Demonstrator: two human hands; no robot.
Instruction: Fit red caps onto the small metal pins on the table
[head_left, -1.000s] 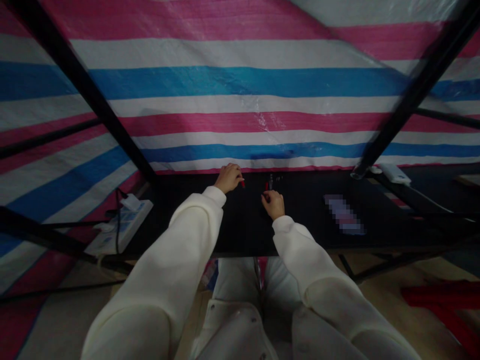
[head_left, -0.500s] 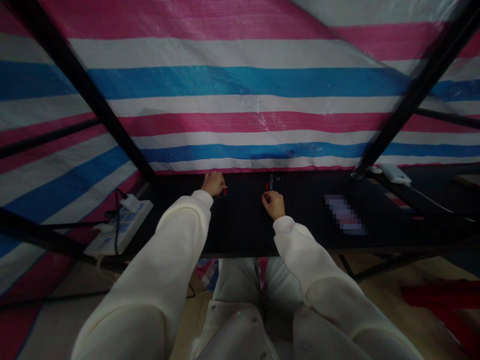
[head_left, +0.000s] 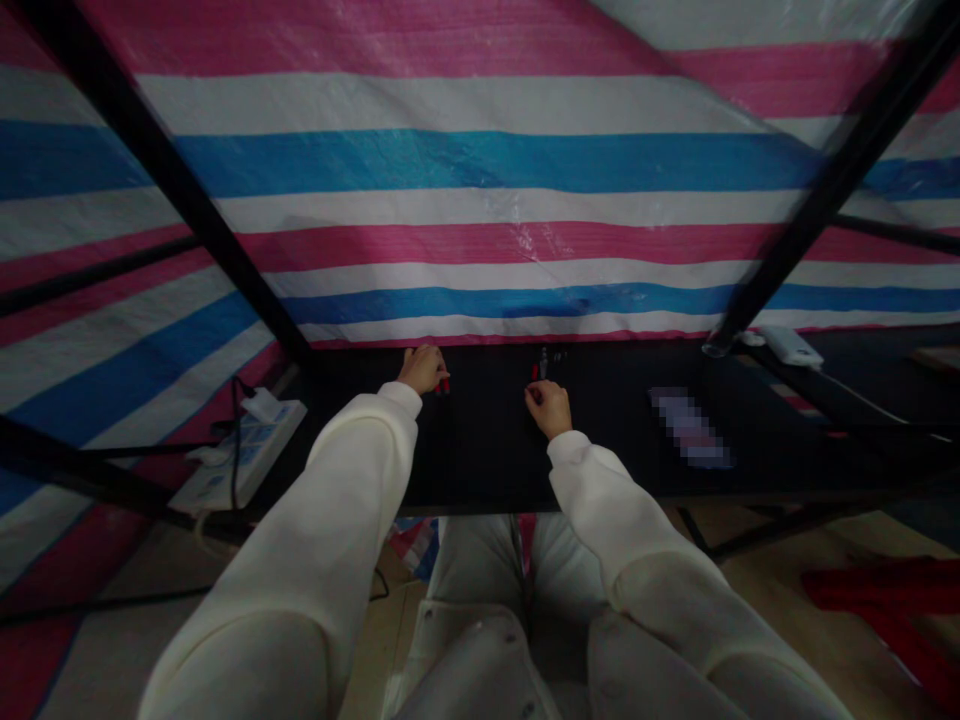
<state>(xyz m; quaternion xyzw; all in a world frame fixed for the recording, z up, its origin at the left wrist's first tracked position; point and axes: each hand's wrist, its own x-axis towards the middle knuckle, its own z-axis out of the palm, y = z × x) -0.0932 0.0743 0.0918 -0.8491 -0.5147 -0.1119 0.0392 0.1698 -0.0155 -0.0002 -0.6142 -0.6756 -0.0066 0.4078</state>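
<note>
My left hand is over the black tabletop, its fingers curled down around a small red-and-dark thing. Two short red parts of it show beside the fingertips; the remainder is hidden or too dark to make out. To the right, my right hand is closed, thumb and fingers pinched together at the near end of a small red-handled tool. The tool's grey metal end points away from me toward the tarp. A few tiny pale bits lie just right of that end.
A phone with a blurred-out screen lies on the black table at right. On the left is a white power strip with plugs and cables. Behind the white charger and black frame posts hangs a striped tarp.
My left hand has shifted slightly left, and more of the red parts beside its fingers shows. The right hand is almost still at the red-handled tool.
</note>
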